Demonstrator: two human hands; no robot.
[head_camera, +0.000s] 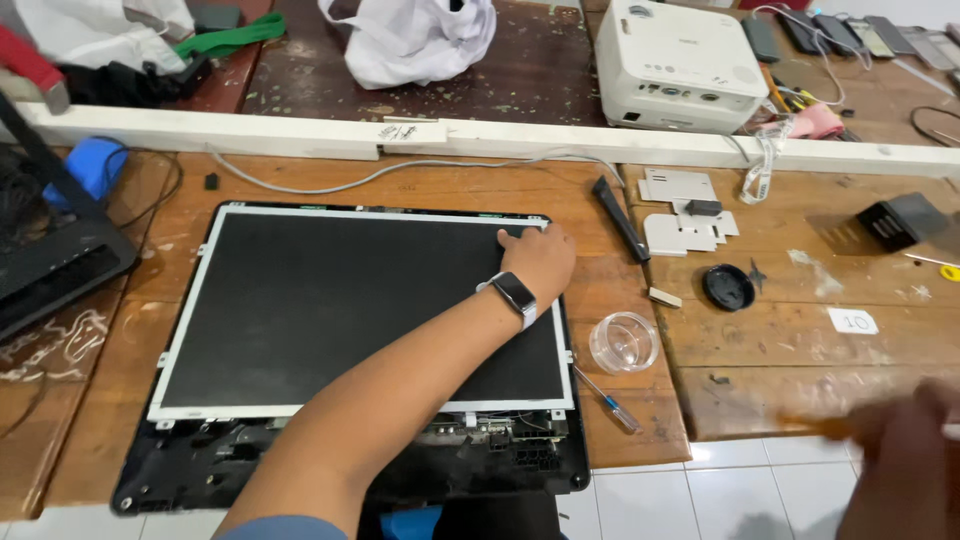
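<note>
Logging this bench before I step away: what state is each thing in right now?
Screen panel: dark, lying flat in its opened case.
Left hand: pressing the panel's top right corner.
Right hand: blurred, holding a thin tool.
Clear dish: upright.
Screwdriver: lying loose beside the panel.

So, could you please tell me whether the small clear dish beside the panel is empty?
Apparently empty: the clear dish shows only bare wood through it.

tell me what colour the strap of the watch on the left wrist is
White, with a dark square face; the watch shows clearly in the head view, just behind the left hand resting on the screen panel.
</note>
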